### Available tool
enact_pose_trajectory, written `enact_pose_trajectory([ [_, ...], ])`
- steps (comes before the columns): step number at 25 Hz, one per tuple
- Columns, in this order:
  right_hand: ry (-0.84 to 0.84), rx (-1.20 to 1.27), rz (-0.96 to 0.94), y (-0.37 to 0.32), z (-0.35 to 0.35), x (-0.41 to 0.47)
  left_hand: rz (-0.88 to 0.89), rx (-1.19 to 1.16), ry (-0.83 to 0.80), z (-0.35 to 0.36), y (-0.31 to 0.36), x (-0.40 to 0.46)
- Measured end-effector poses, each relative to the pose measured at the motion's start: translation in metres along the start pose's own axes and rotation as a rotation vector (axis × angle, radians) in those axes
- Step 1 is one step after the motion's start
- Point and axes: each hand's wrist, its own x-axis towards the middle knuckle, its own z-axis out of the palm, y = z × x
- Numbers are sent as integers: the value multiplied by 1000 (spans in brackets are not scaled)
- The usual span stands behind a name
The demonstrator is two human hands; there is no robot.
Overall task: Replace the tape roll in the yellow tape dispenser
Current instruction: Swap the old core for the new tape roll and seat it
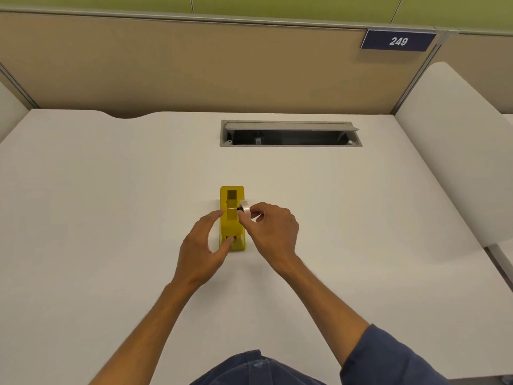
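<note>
The yellow tape dispenser (232, 218) lies lengthwise on the white counter (111, 204), its long side running from near to far, roughly in the middle in front of me. My right hand (270, 232) reaches in from the near right, wrist bent, with fingers and thumb curled and pinching the tape roll (245, 209) at the dispenser's right side. The roll stands on edge, a dark hub showing between it and the dispenser's body; whether the roll touches the dispenser I cannot tell. My left hand (204, 248) comes in from the near left with its fingers spread apart and loosely bent, gripping nothing. Its fingertips lie at the dispenser's left side and its thumb at the near end. Both forearms are bare. Beyond the dispenser, an open cable hatch (290, 133) is set into the counter's far part.
</note>
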Motion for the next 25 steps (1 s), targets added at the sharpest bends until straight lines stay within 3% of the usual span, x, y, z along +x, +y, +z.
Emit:
enact_pose_trajectory([
  [8, -35, -40, 4, -11, 29, 37, -81, 483, -140, 6, -78, -33],
  [25, -80, -247, 0, -15, 53, 49, -98, 494, -147, 12, -85, -36],
])
